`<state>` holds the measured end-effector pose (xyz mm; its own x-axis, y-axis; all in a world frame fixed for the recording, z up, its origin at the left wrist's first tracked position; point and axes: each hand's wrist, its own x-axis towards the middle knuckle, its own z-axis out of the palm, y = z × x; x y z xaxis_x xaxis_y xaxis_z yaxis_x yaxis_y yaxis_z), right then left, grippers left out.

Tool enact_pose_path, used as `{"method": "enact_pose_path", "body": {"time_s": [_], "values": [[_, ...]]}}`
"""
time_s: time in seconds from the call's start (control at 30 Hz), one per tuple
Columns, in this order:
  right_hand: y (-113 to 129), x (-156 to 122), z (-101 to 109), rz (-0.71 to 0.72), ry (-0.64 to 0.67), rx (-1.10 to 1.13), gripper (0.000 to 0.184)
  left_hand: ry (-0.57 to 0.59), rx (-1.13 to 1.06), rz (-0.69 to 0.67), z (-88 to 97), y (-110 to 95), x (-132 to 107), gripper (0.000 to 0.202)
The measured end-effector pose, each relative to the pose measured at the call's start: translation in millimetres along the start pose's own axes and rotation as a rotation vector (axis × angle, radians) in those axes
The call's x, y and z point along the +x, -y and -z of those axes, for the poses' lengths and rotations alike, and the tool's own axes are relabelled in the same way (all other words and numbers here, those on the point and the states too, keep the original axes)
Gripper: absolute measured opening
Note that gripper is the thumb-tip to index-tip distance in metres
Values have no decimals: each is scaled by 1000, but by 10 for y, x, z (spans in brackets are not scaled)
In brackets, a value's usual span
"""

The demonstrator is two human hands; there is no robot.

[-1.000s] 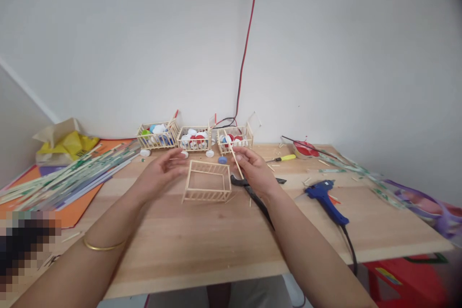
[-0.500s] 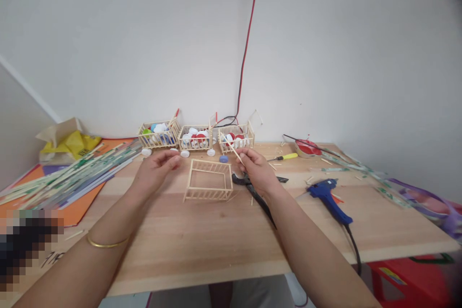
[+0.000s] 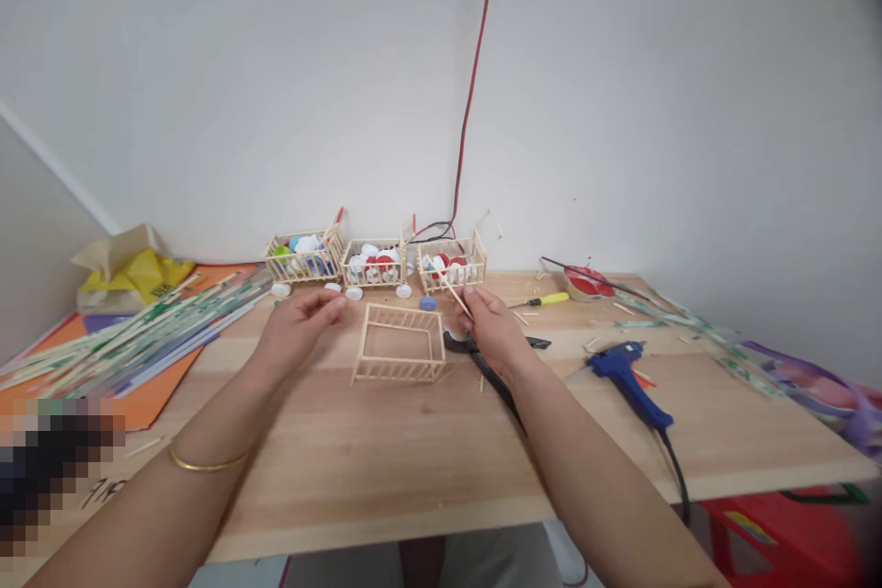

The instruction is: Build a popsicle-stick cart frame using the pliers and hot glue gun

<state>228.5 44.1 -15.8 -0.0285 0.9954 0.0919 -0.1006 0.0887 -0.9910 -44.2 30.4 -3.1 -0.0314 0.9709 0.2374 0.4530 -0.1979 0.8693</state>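
Note:
Between the thumb and fingers of my right hand (image 3: pixel 492 326) is a thin wooden stick (image 3: pixel 451 289), pointing up and to the left. My left hand (image 3: pixel 296 326) hovers over the table with loosely bent fingers, thumb apart, and nothing visible in it. A small open frame of thin sticks (image 3: pixel 403 360) with slatted sides rests on the table between the hands, touched by neither. Below my right hand lies a black hand tool (image 3: pixel 496 377), partly covered by my wrist; its exact kind is unclear. Just behind the frame sits a blue bottle cap (image 3: pixel 427 303).
Three stick carts (image 3: pixel 376 266) filled with bottle caps stand along the wall. On the right are a blue glue gun (image 3: pixel 630 377), a yellow-handled screwdriver (image 3: pixel 551 299) and a red dish (image 3: pixel 589 283). Bundled sticks (image 3: pixel 152 331) cover the left side. A red stool (image 3: pixel 785 537) stands below.
My right hand has shifted slightly right and down with the stick, which now points a little lower. The left hand and the stick frame stay almost where they were.

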Motion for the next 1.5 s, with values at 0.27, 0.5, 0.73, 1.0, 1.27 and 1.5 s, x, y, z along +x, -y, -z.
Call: {"method": "enact_pose_path", "body": {"time_s": [0.27, 0.5, 0.73, 1.0, 1.27, 1.5], "values": [[-14, 2, -3, -19, 9, -5, 42, 71, -75, 13, 20, 13, 14, 41], [-22, 5, 9, 13, 1, -117, 39, 574, -139, -84, 51, 169, -6, 118], [-17, -3, 25, 29, 31, -131, 34, 589, -49, -124, -69, 292, -33, 113], [-40, 19, 36, 11, 16, -89, 35, 568, -215, -48, -103, 174, -64, 111], [-67, 44, 52, 41, 7, -10, 27, 522, -378, -3, -49, 161, -20, 105], [-45, 12, 38, 85, 75, 42, 30, 421, -553, 92, -3, 34, -30, 91]]}}
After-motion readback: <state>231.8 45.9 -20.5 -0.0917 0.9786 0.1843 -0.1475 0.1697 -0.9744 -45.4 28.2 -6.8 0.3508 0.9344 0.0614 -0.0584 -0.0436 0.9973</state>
